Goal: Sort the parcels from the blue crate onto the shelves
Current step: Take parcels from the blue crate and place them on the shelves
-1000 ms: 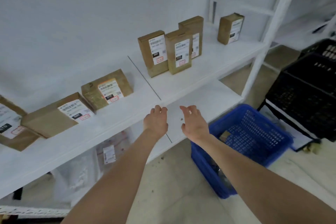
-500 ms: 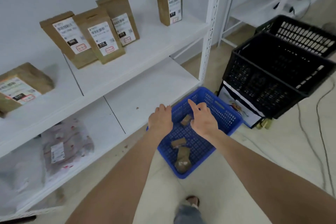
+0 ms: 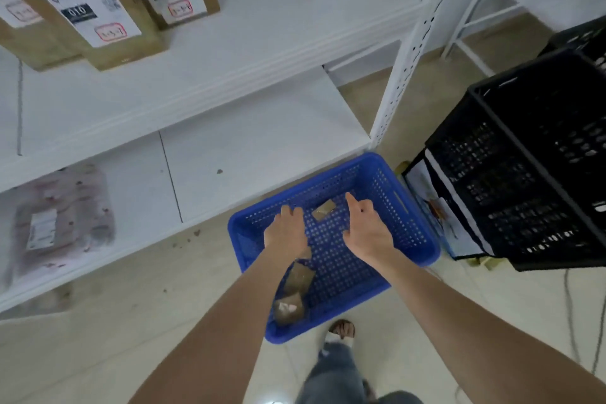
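Floor (image 3: 124,331): one blue crate (image 3: 426,239), at least three parcels (image 3: 299,277) inside.

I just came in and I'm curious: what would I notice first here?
The bright blue crate on the floor by the lower shelf, with small brown parcels inside. The left hand and right hand hover over it, holding nothing. Labelled brown boxes stand on the upper shelf.

The white labels (image 3: 86,0) on three shelved brown parcels (image 3: 129,54) each read "010".

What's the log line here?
left hand: open, above blue plastic crate | right hand: open, above crate | brown cardboard parcels: inside crate
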Motion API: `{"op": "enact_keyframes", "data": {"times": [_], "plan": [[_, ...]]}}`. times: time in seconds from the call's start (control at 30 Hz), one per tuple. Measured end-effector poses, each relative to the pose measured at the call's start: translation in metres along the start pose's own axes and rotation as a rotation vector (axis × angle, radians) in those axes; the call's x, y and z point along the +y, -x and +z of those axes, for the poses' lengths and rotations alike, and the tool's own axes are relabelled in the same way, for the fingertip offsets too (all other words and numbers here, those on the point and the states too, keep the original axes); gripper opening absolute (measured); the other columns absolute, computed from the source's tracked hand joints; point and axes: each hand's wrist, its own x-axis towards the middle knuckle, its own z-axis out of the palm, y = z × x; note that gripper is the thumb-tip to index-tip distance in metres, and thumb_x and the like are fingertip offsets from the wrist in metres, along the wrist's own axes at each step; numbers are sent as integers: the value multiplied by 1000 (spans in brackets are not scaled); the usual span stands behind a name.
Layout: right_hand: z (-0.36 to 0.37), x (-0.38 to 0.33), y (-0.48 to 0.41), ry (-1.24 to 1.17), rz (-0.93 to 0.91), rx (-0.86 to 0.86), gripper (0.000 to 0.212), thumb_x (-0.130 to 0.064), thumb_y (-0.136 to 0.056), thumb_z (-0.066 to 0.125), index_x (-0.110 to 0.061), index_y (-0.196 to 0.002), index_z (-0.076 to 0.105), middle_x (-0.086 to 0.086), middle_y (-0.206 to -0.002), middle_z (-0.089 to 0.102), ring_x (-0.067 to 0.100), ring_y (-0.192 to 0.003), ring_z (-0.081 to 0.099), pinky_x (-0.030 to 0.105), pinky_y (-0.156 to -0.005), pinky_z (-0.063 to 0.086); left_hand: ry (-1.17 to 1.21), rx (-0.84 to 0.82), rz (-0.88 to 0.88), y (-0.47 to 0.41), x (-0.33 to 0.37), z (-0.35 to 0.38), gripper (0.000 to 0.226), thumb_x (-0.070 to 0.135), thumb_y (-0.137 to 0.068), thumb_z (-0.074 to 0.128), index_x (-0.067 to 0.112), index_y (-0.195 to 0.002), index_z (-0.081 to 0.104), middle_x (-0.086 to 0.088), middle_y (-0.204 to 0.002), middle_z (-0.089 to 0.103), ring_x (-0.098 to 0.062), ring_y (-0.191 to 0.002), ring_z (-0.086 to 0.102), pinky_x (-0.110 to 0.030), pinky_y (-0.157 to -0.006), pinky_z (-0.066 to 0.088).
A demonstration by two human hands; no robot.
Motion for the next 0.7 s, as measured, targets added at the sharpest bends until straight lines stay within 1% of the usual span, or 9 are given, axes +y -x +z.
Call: {"op": "enact_keyframes", "data": {"times": [0.13, 0.27, 0.33, 0.4, 0.47, 0.53, 0.6, 0.63, 0.7], "plan": [[31, 20, -55, 29, -30, -106, 76, -17, -97, 51, -23, -153, 0, 8, -150, 17, 26, -117, 48, 30, -69, 45, 70, -109, -157, -43, -5, 39, 52, 19, -91, 58, 12, -137, 34, -11, -138, 32, -31, -115, 50, -43, -82, 50], [91, 41, -124, 38, -71, -237, 79, -20, -97, 52, -23, -153, -3, 11, -159, 4, 28, -120, 52, 34, -79, 51, 190, -138, -262, -109, -26, 109, 50, 14, -94, 52, 11, -139, 31, -14, -140, 32, -35, -110, 54, -42, -81, 49], [133, 55, -161, -11, -44, -318, 81, -24, -97, 55, -26, -153, -4, 10, -159, 6, 27, -121, 52, 33, -81, 50, 318, -162, -342, -144, -39, 153, 50, 14, -95, 50, 12, -141, 29, -14, -140, 33, -35, -109, 55, -44, -81, 51], [179, 70, -201, -103, 10, -387, 79, -25, -96, 56, -26, -154, 1, 9, -159, 11, 24, -105, 60, 31, -68, 52, 455, -168, -429, -177, -55, 200, 52, 13, -95, 49, 12, -142, 28, -15, -137, 38, -35, -104, 57, -45, -81, 52], [227, 82, -235, -217, 103, -448, 78, -24, -96, 58, -24, -154, 6, 7, -158, 18, 22, -90, 63, 28, -58, 48, 552, -160, -503, -204, -72, 247, 52, 14, -94, 51, 10, -141, 29, -16, -133, 43, -35, -102, 58, -44, -80, 53], [276, 91, -267, -364, 220, -500, 80, -23, -93, 61, -21, -154, 10, 5, -155, 27, 21, -96, 62, 28, -65, 50, 617, -156, -576, -232, -90, 294, 56, 19, -94, 53, 9, -142, 26, -18, -133, 44, -35, -105, 57, -40, -78, 51], [320, 97, -293, -551, 334, -540, 82, -25, -90, 66, -21, -153, 14, 5, -154, 29, 25, -119, 53, 33, -89, 52, 704, -132, -651, -257, -107, 335, 65, 25, -94, 55, 10, -146, 20, -18, -137, 42, -35, -111, 54, -36, -73, 47], [339, 98, -304, -649, 379, -554, 81, -25, -89, 67, -22, -153, 16, 6, -153, 31, 26, -125, 49, 36, -94, 50, 762, -108, -688, -271, -116, 353, 70, 28, -93, 56, 12, -148, 15, -17, -140, 40, -34, -113, 53, -35, -71, 45], [373, 100, -322, -812, 443, -592, 77, -23, -91, 65, -23, -152, 18, 7, -151, 34, 27, -125, 49, 35, -92, 50, 895, -63, -778, -292, -130, 383, 82, 34, -91, 59, 16, -152, 7, -15, -144, 38, -34, -118, 51, -34, -74, 43]]}}
